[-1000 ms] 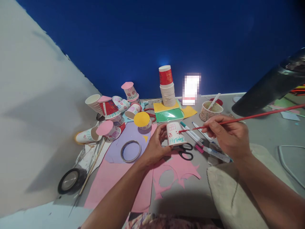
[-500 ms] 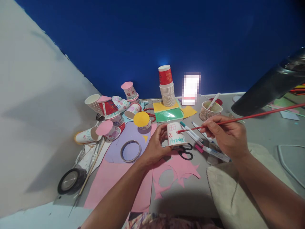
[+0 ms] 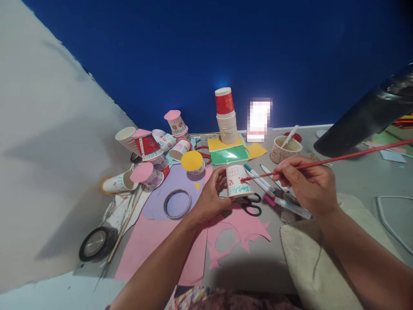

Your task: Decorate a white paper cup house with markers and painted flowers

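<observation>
On table, one paper cup [image 3: 238, 181] in left hand [image 3: 209, 198], one paintbrush [image 3: 325, 160] in right hand [image 3: 308, 186].

Pretty dim room overall, and the deep blue back wall [image 3: 226, 47] soaks up most of the light. The brightest spot is a blown-out, pixelated white rectangle [image 3: 259, 119] at the back of the grey worktop [image 3: 355, 181], with a faint glow on the wall just beside it. Soft shadows fall toward the viewer under both forearms and across the pale left wall [image 3: 41, 163]. The wide lens bends the edges noticeably. A dark glossy cylinder [image 3: 368, 116] at the right looks blurry, with specular glare.
</observation>
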`<state>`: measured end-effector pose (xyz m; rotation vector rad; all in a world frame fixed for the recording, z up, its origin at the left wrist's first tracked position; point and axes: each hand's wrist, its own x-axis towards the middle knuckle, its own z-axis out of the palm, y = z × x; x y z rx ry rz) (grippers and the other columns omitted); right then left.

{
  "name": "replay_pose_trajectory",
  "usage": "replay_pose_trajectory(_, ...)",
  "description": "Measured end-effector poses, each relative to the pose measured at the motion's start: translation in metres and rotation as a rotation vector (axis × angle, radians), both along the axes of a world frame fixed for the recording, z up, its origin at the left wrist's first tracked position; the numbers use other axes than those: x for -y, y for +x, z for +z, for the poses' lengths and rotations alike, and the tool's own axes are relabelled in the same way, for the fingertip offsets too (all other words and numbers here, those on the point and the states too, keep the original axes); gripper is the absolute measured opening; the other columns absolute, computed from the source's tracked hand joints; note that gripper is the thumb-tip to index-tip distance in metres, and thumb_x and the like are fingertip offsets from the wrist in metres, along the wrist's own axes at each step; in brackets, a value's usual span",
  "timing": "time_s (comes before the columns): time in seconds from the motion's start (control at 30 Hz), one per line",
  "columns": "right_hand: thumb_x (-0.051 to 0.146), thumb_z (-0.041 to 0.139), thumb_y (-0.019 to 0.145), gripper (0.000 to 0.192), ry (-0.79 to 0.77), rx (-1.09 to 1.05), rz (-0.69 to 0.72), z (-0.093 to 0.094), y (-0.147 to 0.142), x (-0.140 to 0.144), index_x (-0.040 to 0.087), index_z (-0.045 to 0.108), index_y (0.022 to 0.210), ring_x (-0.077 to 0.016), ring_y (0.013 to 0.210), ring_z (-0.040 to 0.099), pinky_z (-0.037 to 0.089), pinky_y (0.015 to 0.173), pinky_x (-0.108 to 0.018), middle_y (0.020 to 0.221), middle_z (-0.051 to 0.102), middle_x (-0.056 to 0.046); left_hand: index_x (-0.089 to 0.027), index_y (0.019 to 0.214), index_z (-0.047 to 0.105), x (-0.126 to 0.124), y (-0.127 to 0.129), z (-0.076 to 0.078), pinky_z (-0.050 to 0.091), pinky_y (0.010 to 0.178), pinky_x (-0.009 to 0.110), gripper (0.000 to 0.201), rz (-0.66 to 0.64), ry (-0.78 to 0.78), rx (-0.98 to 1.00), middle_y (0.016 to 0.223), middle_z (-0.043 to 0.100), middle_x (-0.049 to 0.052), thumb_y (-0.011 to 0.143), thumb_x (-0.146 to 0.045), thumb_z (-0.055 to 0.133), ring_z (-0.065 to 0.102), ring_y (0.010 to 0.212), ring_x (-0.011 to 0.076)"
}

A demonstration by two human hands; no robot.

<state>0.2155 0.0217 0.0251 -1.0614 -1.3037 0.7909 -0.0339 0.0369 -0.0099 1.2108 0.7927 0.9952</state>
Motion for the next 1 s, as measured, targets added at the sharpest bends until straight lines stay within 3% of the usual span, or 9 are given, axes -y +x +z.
replay_pose_trajectory(0.2,0.044,0.076,0.098,0.023,-0.002,0.008,0.012,0.0,0.002,0.0,0.023,0.078,0.087,-0.0166,0.059,0.061,0.05,0.054,-0.03,0.073,0.075,-0.003,-0.027,0.14,0.053,-0.002,-0.002,-0.006,0.049,0.119,0.049,0.079,-0.011,0.025,-0.016,0.15,0.063,0.012,0.07,-0.008,0.084,0.057,0.146,0.0335)
replay_pose_trajectory(0.43,0.041,0.076,0.098,0.021,0.011,-0.035,0.01,-0.002,0.004,-0.001,0.023,0.078,0.087,-0.0159,0.061,0.063,0.049,0.054,-0.028,0.073,0.075,-0.003,-0.027,0.14,0.053,0.001,-0.002,0.004,0.052,0.114,0.048,0.078,0.006,0.002,-0.062,0.152,0.061,0.011,0.069,-0.006,0.079,0.054,0.148,0.0347)
replay_pose_trajectory(1.0,0.039,0.074,0.1,0.022,0.037,0.098,-0.027,0.003,-0.003,0.002,0.023,0.077,0.085,-0.0128,0.055,0.059,0.048,0.05,-0.025,0.072,0.076,-0.003,-0.028,0.14,0.054,-0.001,-0.004,0.001,0.054,0.111,0.05,0.083,0.002,0.032,-0.162,0.15,0.061,0.012,0.067,-0.015,0.089,0.06,0.138,0.0369)
